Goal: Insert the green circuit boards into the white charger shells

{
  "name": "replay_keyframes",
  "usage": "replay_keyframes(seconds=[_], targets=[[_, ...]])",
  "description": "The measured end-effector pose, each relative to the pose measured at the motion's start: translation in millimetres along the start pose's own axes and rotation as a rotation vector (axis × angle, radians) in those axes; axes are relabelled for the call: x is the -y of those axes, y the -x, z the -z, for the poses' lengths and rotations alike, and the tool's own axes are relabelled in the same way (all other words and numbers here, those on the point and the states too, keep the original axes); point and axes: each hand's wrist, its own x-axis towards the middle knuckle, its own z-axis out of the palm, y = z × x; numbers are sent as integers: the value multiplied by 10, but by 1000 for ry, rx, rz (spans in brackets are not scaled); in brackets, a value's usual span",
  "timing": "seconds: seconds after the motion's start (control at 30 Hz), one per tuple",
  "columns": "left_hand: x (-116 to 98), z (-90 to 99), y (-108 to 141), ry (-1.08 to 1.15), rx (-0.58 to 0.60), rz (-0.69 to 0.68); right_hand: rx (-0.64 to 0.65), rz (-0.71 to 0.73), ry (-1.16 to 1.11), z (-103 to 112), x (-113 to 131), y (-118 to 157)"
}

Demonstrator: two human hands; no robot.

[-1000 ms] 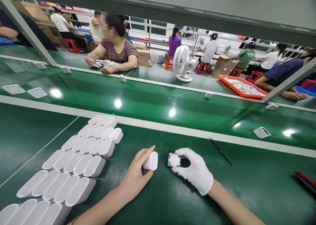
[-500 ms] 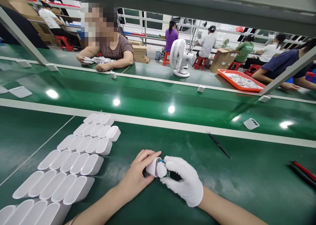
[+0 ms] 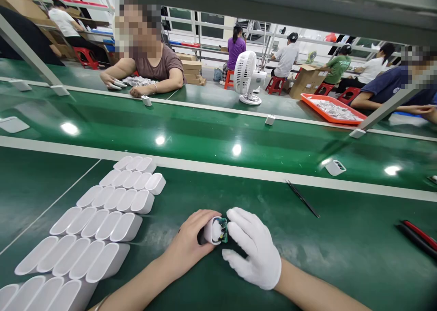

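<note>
Bare-skinned, my left hand [image 3: 191, 238] wraps round a white oval housing [image 3: 210, 231] above the green table. A green circuit board [image 3: 224, 230] sticks out of the housing's open right end, with a white part beside it. My right hand [image 3: 254, 249], in a white glove, is just right of the board with its fingers apart and nothing between them. Its fingertips are close to the board; whether they touch it is not clear. Rows of white oval housings [image 3: 116, 226] stand to the left of my hands.
Black tweezers [image 3: 303, 199] and red-and-black handled pliers [image 3: 418, 238] lie to the right. Beyond a pale strip, a green belt carries white pieces [image 3: 335, 167]. Across it are a white fan [image 3: 246, 76], an orange tray [image 3: 332, 109] and several seated people.
My gloved right hand has opened and let go of the board and white part. The board now shows more fully at the housing's end. White pieces on the belt have shifted left.
</note>
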Motion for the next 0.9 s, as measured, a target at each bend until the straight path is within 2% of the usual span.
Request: replay_keyframes(seconds=[0.17, 0.23, 0.37, 0.47, 0.6, 0.77, 0.9], targets=[[15, -8, 20, -81, 29, -74, 176, -80, -88, -24, 39, -27], [3, -10, 25, -131, 16, -92, 170, -136, -135, -40, 54, 5], [-32, -47, 55, -252, -54, -157, 118, -442, -212, -74, 65, 86], [-77, -94, 82, -301, -152, -191, 231, -621, -353, -66, 81, 71], [-172, -144, 96, -334, -256, -250, 378, -691, -464, -35, 151, -16], [-276, -189, 98, -376, -334, -257, 367, -754, -412, -89, 205, -21], [-317, -207, 103, -394, -355, -237, 356, -785, -495, -116, 182, -4]])
